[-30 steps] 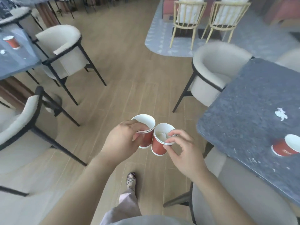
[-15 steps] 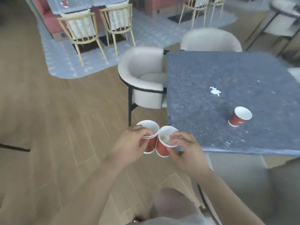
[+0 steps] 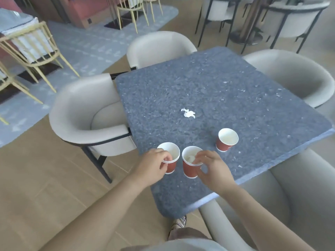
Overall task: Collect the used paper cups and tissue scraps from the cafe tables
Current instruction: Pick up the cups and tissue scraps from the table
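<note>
Both hands have moved from over the floor to over the near corner of the grey bench (image 3: 208,84), which now fills the middle of the view.

Left to right:
- Cream tub chair (image 3: 87,120) tucked at the bench's left edge, smooth padded shell, thin black frame.
- Left hand (image 3: 154,165) clamped on the rim of a red cup stack (image 3: 170,160); doubled rim lines suggest two or more cups nested (exact count unclear).
- Right hand (image 3: 212,167) pinching the rim of a second red cup (image 3: 190,163) held just beside the stack, something white inside, probably tissue.
- Tissue scrap (image 3: 188,113) lies crumpled near the bench's middle, well apart from the hands.
- Loose cup (image 3: 226,140) stands upright on the bench near the near edge, right of the hands, nothing visible inside.

Progress, my read: partway. Several cups already collected; this bench needs one cup and one scrap picked up. Other tables can't be judged from here.

Materials: cups are tapered paper, red outside, white inside, rolled rims. Bench top is speckled grey, stone-like, rounded corners, small white flecks scattered on it.
</note>
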Tool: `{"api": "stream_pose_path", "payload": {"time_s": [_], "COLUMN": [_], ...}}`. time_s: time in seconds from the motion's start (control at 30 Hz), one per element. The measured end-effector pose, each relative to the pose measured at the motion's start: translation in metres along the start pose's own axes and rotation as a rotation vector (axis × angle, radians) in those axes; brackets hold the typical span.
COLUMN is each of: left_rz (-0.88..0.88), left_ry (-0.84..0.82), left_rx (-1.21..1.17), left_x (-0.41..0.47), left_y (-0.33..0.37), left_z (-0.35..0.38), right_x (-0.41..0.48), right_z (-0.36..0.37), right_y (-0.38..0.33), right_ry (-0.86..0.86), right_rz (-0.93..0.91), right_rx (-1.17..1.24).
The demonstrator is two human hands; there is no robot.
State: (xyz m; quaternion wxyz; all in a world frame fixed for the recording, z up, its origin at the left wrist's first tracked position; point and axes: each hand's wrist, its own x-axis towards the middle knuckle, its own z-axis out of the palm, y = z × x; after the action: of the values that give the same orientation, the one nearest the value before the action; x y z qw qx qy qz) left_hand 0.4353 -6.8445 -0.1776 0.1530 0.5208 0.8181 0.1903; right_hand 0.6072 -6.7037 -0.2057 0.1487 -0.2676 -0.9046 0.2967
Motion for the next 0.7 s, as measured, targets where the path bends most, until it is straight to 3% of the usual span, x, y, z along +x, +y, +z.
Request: {"api": "stream_pose_path", "payload": {"time_s": [0.53, 0.7], "left_rz": [0.197, 0.255], "left_ry": [-0.2, -0.255], "left_rx": [0.228, 0.158], "left_x": [0.151, 0.176], "left_y": [-0.03, -0.027], "left_z": [0.033, 0.035], "right_x": [0.086, 0.091], "right_z": [0.019, 0.014], "right_y": [0.046, 0.044], "right_ry": [-0.044, 0.011], "right_rz": [0.323, 0.343], "right_rx": [-0.174, -0.108]}}
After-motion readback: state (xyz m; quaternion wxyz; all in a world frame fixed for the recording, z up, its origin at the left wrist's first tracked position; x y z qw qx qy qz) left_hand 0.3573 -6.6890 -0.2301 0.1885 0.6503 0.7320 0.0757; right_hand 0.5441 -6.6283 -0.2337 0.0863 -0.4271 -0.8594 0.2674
